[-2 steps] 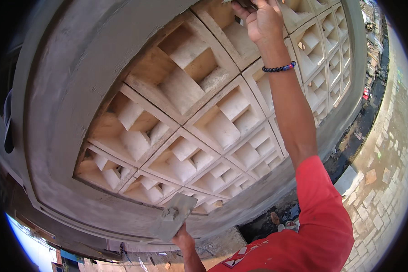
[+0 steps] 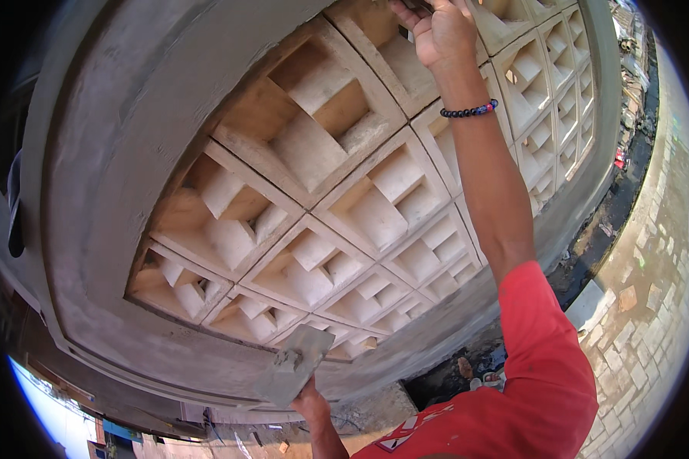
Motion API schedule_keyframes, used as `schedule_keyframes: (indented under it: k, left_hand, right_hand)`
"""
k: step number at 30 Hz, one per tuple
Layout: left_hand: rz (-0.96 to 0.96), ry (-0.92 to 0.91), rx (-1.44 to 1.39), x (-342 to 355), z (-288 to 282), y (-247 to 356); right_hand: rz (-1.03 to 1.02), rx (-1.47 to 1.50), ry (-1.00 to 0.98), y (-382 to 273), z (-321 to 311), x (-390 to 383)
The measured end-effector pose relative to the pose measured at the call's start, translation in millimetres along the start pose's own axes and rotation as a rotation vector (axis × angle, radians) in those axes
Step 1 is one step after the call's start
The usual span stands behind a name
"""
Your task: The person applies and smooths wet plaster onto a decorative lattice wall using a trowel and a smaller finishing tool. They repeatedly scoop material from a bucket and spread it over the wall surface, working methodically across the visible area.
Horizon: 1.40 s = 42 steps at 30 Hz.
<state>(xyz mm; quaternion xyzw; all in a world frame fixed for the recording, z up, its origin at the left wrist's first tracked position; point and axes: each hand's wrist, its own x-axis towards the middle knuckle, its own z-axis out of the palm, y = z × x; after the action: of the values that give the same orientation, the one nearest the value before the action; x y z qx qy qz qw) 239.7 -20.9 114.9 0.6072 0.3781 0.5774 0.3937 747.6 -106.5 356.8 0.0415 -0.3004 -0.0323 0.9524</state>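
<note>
While the float (image 2: 297, 364) is gripped by the left hand (image 2: 309, 401) in front of the lower blocks (image 2: 383, 210), the upper ones are being reached by the right hand (image 2: 445, 37), its fingers bent, whether around anything cannot be told. Handwork up there seems to be in progress, and a steady reach is likely called for; as for containers, rubble (image 2: 465, 368) is seen in a trench (image 2: 427, 390).
</note>
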Motion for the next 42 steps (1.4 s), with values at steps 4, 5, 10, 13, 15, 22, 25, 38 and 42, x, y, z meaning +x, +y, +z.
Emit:
schedule_keyframes:
  k: [4, 5, 10, 13, 15, 22, 25, 38, 42]
  left_hand:
    - [0.061, 0.022, -0.021, 0, -5, -2]
    - [0.046, 0.030, -0.007, -1, -7, -2]
    - [0.038, 0.039, 0.036, -1, -12, 1]
    - [0.023, 0.022, 0.034, 2, -11, 2]
    - [0.014, 0.018, 0.040, 2, -6, 2]
    - [0.019, 0.029, -0.006, 3, -18, -9]
    - [-0.031, 0.047, -0.052, 6, -20, -13]
    - [-0.082, 0.027, -0.116, 8, 6, -11]
    - [-0.095, 0.001, -0.070, 5, -1, -17]
  right_hand:
    - [0.040, -0.013, 0.088, 15, 30, -12]
    - [0.063, -0.017, 0.125, 19, 40, -22]
    - [0.069, -0.024, 0.130, 60, 76, -86]
    - [0.164, -0.017, 0.063, 74, 99, -141]
    - [0.268, -0.027, -0.044, 84, 101, -175]
    - [-0.325, -0.838, -0.069, 2, 13, -86]
    - [-0.722, -1.197, -0.104, -38, 0, -9]
    - [-0.822, -1.217, -0.455, 47, 70, -69]
    - [-0.697, -1.004, -0.699, 70, 95, -136]
